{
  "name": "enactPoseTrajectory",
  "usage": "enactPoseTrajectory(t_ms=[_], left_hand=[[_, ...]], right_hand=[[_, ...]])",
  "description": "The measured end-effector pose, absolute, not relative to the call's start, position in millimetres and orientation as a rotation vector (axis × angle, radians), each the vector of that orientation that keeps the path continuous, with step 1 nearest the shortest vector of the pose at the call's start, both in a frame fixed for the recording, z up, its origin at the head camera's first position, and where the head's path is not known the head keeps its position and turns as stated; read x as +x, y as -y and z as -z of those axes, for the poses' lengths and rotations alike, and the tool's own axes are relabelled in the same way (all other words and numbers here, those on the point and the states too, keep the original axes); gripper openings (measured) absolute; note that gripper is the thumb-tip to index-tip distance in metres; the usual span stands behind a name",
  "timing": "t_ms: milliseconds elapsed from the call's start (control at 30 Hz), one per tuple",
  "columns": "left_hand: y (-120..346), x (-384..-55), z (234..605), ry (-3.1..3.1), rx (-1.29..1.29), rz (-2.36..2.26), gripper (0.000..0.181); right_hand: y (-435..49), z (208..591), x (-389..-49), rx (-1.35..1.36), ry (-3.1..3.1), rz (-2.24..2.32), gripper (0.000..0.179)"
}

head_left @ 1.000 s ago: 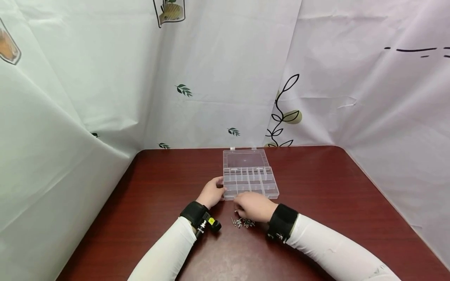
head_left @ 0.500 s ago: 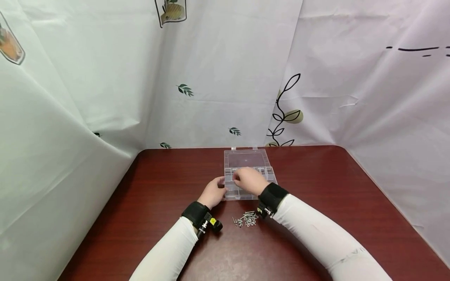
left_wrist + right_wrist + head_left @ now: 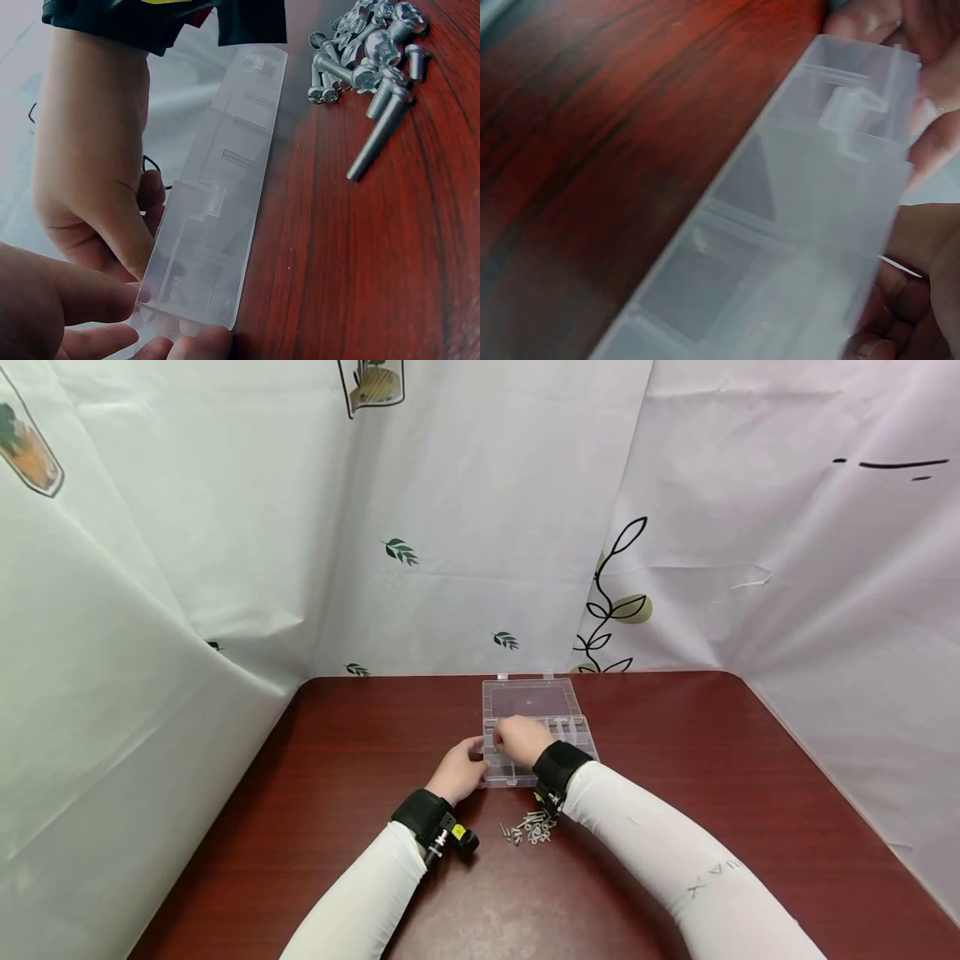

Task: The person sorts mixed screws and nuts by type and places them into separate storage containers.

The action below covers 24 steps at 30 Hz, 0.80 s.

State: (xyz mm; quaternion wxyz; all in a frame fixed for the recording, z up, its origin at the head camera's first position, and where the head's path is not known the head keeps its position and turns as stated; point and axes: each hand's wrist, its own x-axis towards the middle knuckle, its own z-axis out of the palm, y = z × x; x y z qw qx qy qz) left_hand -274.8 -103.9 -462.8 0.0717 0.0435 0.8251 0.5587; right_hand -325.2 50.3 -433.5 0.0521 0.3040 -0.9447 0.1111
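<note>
A clear plastic compartment box (image 3: 585, 745) lies with its lid (image 3: 529, 698) folded back. My left hand (image 3: 456, 772) grips the box's left side; in the left wrist view its thumb and fingers pinch the corner. My right hand (image 3: 521, 739) is over the left compartments, fingers curled and pointing down. In the right wrist view the right hand (image 3: 922, 285) shows behind the box wall; I cannot tell whether its fingertips hold anything. A loose pile of silver screws (image 3: 375, 60) lies in front of the box, with ring-shaped pieces among them in the head view.
The box and pile are on a dark red wooden table (image 3: 375, 718). White cloth (image 3: 465, 527) with printed plants hangs behind and along both sides. Black straps with small cameras circle both wrists; the right wrist's camera (image 3: 551, 799) hangs close to the pile.
My right hand has moved from the pile up and forward to the box, then slightly left over its compartments. The left hand keeps its grip on the box.
</note>
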Motion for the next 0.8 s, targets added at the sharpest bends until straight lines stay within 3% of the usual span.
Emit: enactPoseTrajectory(t_ms=[467, 800], left_hand=[[102.5, -276.2, 463.8, -2.484, 0.131, -1.652, 0.054], [100.5, -276.9, 462.6, -2.514, 0.098, -1.64, 0.053]], right_hand=[[-61.6, 432.5, -315.4, 0.879, 2.871, -0.534, 0.007], [-92.2, 419.8, -273.0, 0.952, 2.667, -0.668, 0.009]])
